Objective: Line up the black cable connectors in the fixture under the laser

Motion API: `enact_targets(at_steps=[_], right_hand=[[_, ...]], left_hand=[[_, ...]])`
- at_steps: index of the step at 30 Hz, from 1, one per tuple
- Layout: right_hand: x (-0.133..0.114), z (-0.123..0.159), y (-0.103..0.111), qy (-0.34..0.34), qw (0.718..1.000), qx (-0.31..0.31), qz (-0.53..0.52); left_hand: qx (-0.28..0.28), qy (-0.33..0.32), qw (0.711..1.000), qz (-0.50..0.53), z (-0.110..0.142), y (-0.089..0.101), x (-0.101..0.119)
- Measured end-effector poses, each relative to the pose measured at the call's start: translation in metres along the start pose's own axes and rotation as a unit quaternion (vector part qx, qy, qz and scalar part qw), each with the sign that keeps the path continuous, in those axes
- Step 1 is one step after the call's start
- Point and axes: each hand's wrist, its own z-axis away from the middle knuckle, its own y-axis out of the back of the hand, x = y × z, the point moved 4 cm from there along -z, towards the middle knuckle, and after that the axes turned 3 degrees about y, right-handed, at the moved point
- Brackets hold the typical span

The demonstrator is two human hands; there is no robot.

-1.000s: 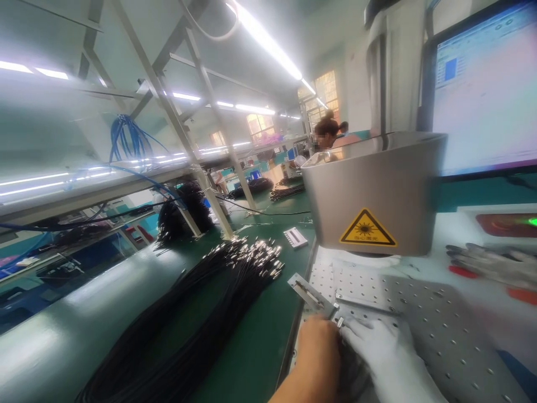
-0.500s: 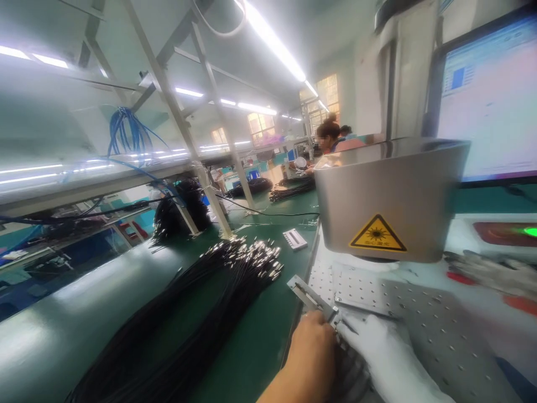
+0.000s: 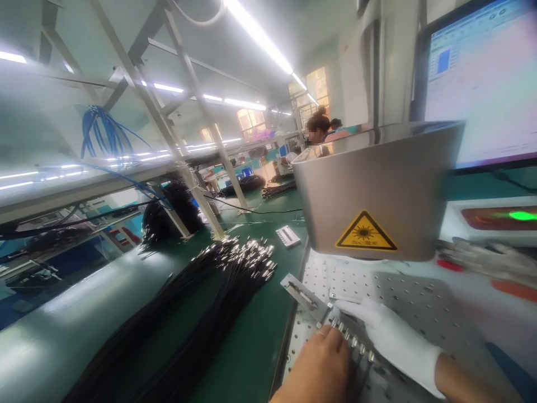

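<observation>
My bare left hand (image 3: 322, 361) has its fingers curled by a row of metal cable ends (image 3: 352, 338), seemingly round the black cables behind them; the palm side is hidden. To its right, my right hand (image 3: 388, 333), in a white glove, pinches the near end of a slotted metal jig (image 3: 306, 296). The cable ends lie side by side along that jig, between both hands. Beneath is a perforated metal plate (image 3: 390, 285).
Above the plate hangs a grey machine housing (image 3: 373, 184) with a yellow laser warning sign (image 3: 366, 231). Left on the green table (image 3: 138, 291) lies a big bundle of black cables (image 3: 226, 313). A glove (image 3: 482, 257) rests at right below a monitor (image 3: 482, 89). A co-worker (image 3: 319, 127) sits beyond.
My left hand has drawn down and back, uncovering the row of metal cable ends. More of my right wrist shows, and the camera view has turned slightly right.
</observation>
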Motion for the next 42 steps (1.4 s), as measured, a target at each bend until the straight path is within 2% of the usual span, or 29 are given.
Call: enact_targets(at_steps=[3, 6, 9, 11, 16, 19, 26, 30, 33, 37, 42], right_hand=[[-0.003, -0.005, 0.000, 0.008, 0.998, 0.005, -0.059], [-0.004, -0.007, 0.001, 0.009, 0.996, -0.005, -0.093], [-0.001, -0.007, 0.002, 0.014, 0.994, 0.007, -0.106], [0.002, -0.006, 0.001, 0.009, 0.994, 0.018, -0.111], [0.002, -0.002, 0.000, -0.031, 0.992, 0.008, -0.121], [0.001, -0.002, 0.001, -0.023, 0.995, 0.004, -0.093], [0.007, -0.007, 0.000, -0.039, 0.990, -0.021, -0.136], [0.002, -0.010, 0.010, -0.063, 0.990, -0.010, -0.125], [-0.005, -0.010, 0.016, -0.065, 0.991, -0.002, -0.117], [-0.008, -0.009, 0.017, -0.071, 0.992, 0.006, -0.104], [-0.014, -0.004, 0.016, -0.058, 0.993, 0.003, -0.103]], left_hand=[[-0.026, 0.000, 0.999, -0.021, -0.002, 0.005, 0.003], [-0.037, 0.030, 0.998, 0.032, -0.001, 0.009, -0.002], [-0.002, 0.056, 0.990, 0.132, 0.004, 0.008, -0.009], [0.027, 0.045, 0.986, 0.160, 0.006, 0.005, -0.010], [0.095, -0.016, 0.989, 0.113, 0.002, -0.009, -0.001], [0.105, -0.023, 0.991, 0.074, -0.002, -0.016, 0.003], [0.114, 0.003, 0.990, 0.082, -0.004, -0.026, 0.003], [0.127, 0.008, 0.986, 0.103, 0.001, -0.025, 0.002], [0.158, 0.010, 0.978, 0.135, 0.007, -0.021, 0.001], [0.182, -0.023, 0.971, 0.153, 0.007, -0.022, 0.006], [0.173, -0.048, 0.979, 0.094, -0.002, -0.035, 0.018]])
